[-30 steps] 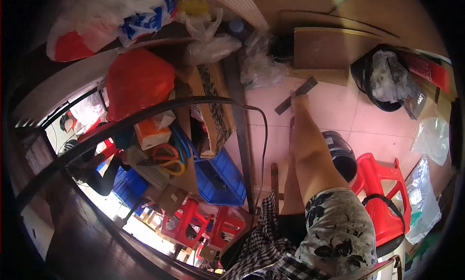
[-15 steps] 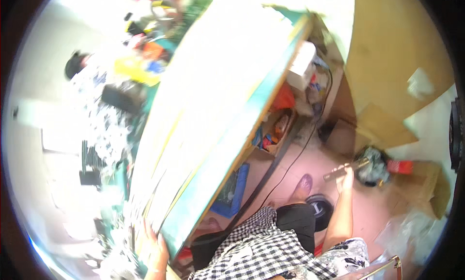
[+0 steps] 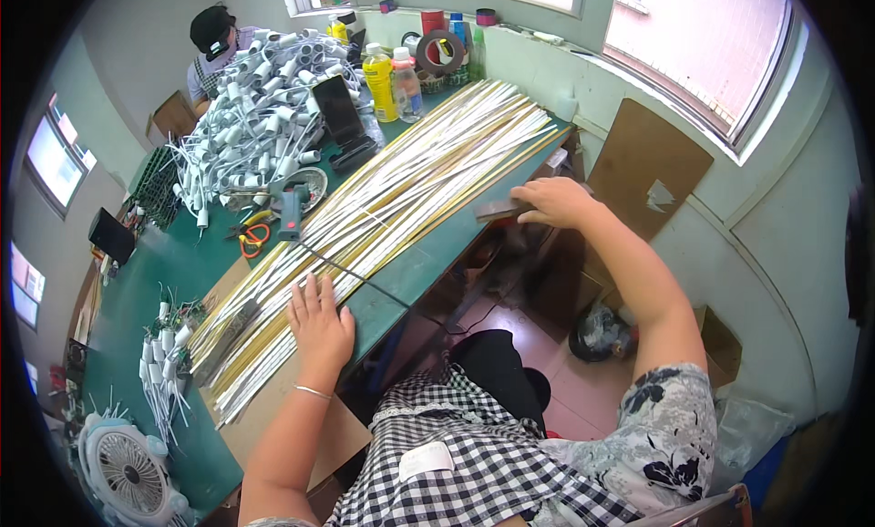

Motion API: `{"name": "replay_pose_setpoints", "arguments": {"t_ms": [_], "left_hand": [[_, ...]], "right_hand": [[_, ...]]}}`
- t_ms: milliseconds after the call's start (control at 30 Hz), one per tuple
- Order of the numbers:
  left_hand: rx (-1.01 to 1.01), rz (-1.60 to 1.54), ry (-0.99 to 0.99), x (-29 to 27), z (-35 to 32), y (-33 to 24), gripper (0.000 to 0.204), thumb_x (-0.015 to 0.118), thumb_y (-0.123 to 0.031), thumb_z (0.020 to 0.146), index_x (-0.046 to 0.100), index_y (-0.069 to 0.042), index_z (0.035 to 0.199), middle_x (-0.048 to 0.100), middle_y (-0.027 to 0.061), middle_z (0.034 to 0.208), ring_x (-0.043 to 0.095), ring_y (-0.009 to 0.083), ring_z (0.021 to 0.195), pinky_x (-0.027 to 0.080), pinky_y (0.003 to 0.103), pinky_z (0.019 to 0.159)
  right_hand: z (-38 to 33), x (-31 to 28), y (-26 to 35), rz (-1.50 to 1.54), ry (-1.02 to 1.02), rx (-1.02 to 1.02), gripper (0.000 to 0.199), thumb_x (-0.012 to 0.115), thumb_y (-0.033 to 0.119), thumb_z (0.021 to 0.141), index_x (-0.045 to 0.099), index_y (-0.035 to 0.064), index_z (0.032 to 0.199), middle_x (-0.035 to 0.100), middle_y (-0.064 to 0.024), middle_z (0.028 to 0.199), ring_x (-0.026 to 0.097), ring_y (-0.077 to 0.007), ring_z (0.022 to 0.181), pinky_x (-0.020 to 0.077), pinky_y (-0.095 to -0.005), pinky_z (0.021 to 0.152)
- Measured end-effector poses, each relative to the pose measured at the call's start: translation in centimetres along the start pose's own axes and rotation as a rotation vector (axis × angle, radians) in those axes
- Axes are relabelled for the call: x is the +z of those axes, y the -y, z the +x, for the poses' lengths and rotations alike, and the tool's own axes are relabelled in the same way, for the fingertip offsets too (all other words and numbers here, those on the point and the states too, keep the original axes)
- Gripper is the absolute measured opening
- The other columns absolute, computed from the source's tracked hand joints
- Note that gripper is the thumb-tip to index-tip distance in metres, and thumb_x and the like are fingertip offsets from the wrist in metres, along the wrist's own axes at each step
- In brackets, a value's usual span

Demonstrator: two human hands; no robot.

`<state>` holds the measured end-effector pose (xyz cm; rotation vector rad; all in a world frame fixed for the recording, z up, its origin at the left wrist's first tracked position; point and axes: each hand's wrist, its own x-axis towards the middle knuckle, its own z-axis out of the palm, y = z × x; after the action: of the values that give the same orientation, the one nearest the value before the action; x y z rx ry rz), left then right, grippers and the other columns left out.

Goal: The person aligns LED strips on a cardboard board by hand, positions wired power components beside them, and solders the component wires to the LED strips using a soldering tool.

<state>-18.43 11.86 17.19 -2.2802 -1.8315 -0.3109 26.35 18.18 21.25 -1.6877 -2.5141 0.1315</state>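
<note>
Long thin white and yellow strips (image 3: pixel 428 176) lie in a wide bundle along the green table. My left hand (image 3: pixel 321 325) rests on the near part of the bundle, fingers spread and holding nothing. At the table's right edge my right hand (image 3: pixel 558 203) grips a flat greyish-brown bar (image 3: pixel 495 210), partly hidden by the fingers. A dark grey flat bar (image 3: pixel 228 340) lies across the strips' near left end. Beside the bundle sits a teal gun-shaped tool (image 3: pixel 291 212), its black cord crossing the strips. Orange-handled pliers (image 3: pixel 253 241) lie left of it.
A large heap of white lamp holders with wires (image 3: pixel 260 108) covers the far left, with a person (image 3: pixel 214 48) behind it. Bottles (image 3: pixel 379 80) and a phone on a stand (image 3: pixel 339 112) stand nearby. A small fan (image 3: pixel 132 477) is at lower left; cardboard (image 3: pixel 647 167) leans at right.
My right hand has swung up from over the floor to the table's right edge, still holding the bar. My left hand has moved further onto the strips. The view has turned toward the table.
</note>
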Motion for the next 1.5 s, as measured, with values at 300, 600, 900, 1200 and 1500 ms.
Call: {"name": "replay_pose_setpoints", "arguments": {"t_ms": [300, 600, 900, 1200, 1500], "left_hand": [[-0.022, -0.018, 0.046, 0.1, 0.2, 0.6, 0.061, 0.055, -0.029, 0.088, 0.039, -0.009, 0.143, 0.031, 0.0140, 0.151, 0.020, 0.0374, 0.142, 0.015, 0.050, 0.116], [-0.001, 0.037, 0.020, 0.0, 0.8, 0.2, 0.062, 0.057, -0.025, 0.087, 0.039, -0.007, 0.143, 0.030, 0.0159, 0.151, 0.019, 0.0383, 0.142, 0.015, 0.051, 0.115], [-0.031, -0.073, -0.021, -0.2, -1.9, 1.8, 0.060, 0.056, -0.026, 0.087, 0.039, -0.010, 0.143, 0.034, 0.0162, 0.149, 0.025, 0.0403, 0.139, 0.017, 0.051, 0.114], [0.201, -0.333, -0.291, -3.1, -10.1, 8.9, 0.062, 0.069, -0.024, 0.079, 0.047, -0.019, 0.137, 0.040, 0.0084, 0.144, 0.026, 0.0349, 0.140, 0.018, 0.052, 0.115], [-0.038, -0.238, -0.022, -8.2, -27.0, 25.2, 0.072, 0.071, -0.030, 0.076, 0.043, -0.018, 0.141, 0.030, 0.0134, 0.151, 0.023, 0.0398, 0.141, 0.022, 0.051, 0.114]], "right_hand": [[5.8, 3.9, 1.1, -0.173, 0.121, -0.318, 0.045, 0.062, 0.038, 0.085, 0.052, 0.0243, 0.127, 0.056, -0.0040, 0.115, 0.049, -0.0251, 0.115, 0.0345, -0.0394, 0.101], [5.6, 5.4, -0.5, 0.038, -0.075, -0.246, 0.048, 0.066, 0.026, 0.084, 0.057, 0.0370, 0.130, 0.048, -0.0046, 0.134, 0.041, -0.0266, 0.127, 0.0284, -0.0456, 0.105], [6.9, 6.2, -1.0, 0.081, -0.136, -0.264, 0.046, 0.064, 0.014, 0.085, 0.059, 0.0272, 0.128, 0.053, -0.0110, 0.129, 0.046, -0.0330, 0.121, 0.0360, -0.0415, 0.105], [4.9, 3.6, 25.8, 0.134, -0.319, -0.359, 0.060, 0.068, 0.010, 0.080, 0.049, 0.0156, 0.137, 0.040, -0.0154, 0.145, 0.040, -0.0362, 0.131, 0.0335, -0.0439, 0.109], [9.5, 9.3, 45.1, 0.210, -0.195, -0.435, 0.049, 0.071, 0.027, 0.079, 0.058, 0.0082, 0.123, 0.057, -0.0135, 0.120, 0.051, -0.0326, 0.114, 0.0390, -0.0422, 0.100]]}}
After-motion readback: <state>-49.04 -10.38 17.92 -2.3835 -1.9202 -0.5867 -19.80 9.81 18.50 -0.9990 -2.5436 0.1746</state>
